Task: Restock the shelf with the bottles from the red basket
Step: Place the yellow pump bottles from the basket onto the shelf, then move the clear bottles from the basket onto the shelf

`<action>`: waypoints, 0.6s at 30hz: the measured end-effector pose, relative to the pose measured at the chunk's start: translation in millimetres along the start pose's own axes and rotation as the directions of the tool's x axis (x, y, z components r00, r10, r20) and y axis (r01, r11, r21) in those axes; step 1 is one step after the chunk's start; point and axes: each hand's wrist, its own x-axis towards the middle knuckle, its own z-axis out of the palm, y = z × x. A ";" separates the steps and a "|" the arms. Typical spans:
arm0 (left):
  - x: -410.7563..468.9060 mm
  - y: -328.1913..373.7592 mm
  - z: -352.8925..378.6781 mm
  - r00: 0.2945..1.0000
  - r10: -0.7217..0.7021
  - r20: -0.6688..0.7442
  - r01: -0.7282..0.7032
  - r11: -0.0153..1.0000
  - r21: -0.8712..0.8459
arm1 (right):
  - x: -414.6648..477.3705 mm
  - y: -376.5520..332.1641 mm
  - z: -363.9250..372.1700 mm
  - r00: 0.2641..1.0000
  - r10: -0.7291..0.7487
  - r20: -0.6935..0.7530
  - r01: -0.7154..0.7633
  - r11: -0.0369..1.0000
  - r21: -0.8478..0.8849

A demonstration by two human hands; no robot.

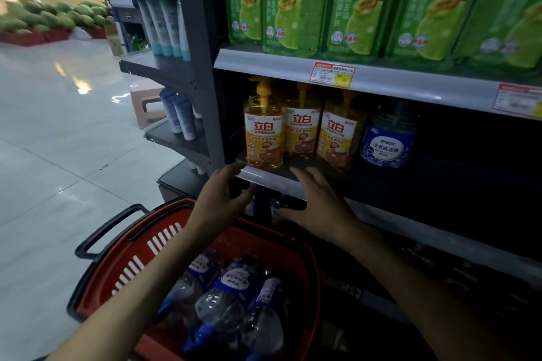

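We see the left grip and the right grip both raised to the front edge of the shelf. Each has its fingers spread and loosely straight and holds nothing. The left one's fingertips reach the shelf's left front corner, just below the nearest of three yellow bottles. The right one's fingertips lie at the front edge, further right. In the dark gap between the two thumbs, under that edge, something small shows, but we cannot tell what it is. The bottles, clear with blue labels and caps, lie heaped in the red basket, below both grips and beside the left forearm. One blue-labelled bottle stands upright on the shelf, just right of the yellow ones and apart from the right grip. Green packs line the shelf above.
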 end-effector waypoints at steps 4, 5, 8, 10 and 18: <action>-30.0 0.7 -6.2 0.996 0.035 0.085 -0.051 0.979 0.199 | -26.3 4.5 8.0 0.993 0.002 0.122 0.004 0.999 -0.054; -38.6 -3.1 -7.9 0.994 0.030 0.105 -0.054 0.972 0.228 | -31.7 6.2 12.2 0.989 -0.006 0.149 0.019 0.996 -0.084; -69.7 -22.0 -13.1 0.983 -0.009 0.181 -0.055 0.935 0.350 | -50.3 10.1 27.5 0.973 -0.024 0.230 0.061 0.986 -0.154; -92.0 -38.2 -16.5 0.969 -0.049 0.243 -0.068 0.890 0.450 | -64.2 15.4 41.1 0.958 -0.039 0.284 0.097 0.976 -0.193; -164.2 -110.7 -33.9 0.877 -0.365 0.312 0.059 0.727 0.684 | -112.1 44.6 101.9 0.855 -0.128 0.502 0.309 0.905 -0.294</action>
